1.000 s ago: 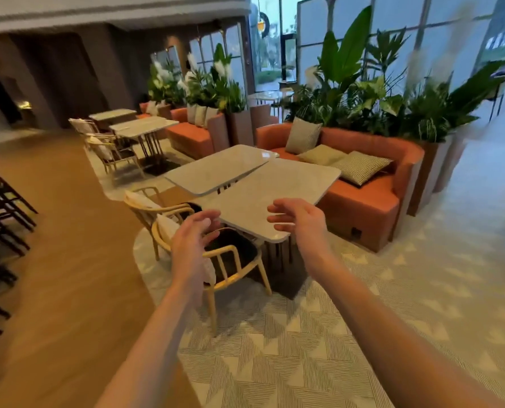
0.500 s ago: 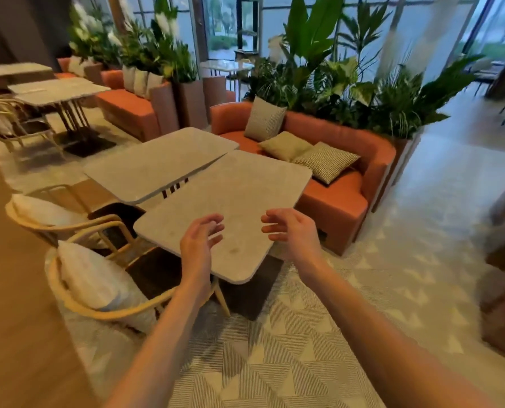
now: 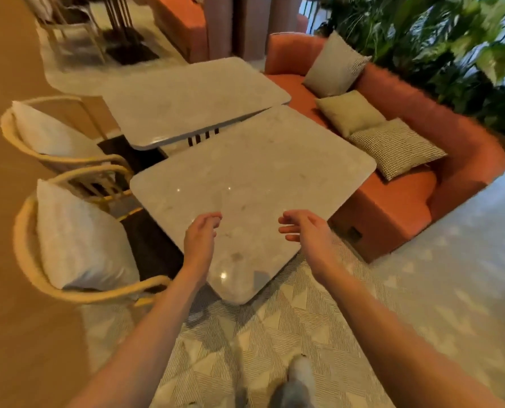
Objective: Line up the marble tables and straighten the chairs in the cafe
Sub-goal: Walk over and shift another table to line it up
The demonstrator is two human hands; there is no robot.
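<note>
While the view was wider a second ago, taking in the whole seating row, it now sits close over the near marble table, so the person has walked right up to it. Both hands have advanced with that approach: the left hand hovers over the table's near-left edge, fingers loosely curled and holding nothing; the right hand hovers at the near-right edge, fingers spread, also empty. Neither visibly grips the top yet (contact cannot be told through motion blur).

Near table stands skewed, one corner pointing at the person, its far corner close to the far marble table, which lies at a different angle. Two rattan chairs with white cushions sit at left, the orange sofa at right. Judgement: alignment not begun; next step is seizing the edges and rotating.

Writing, brands, labels: none legible.
</note>
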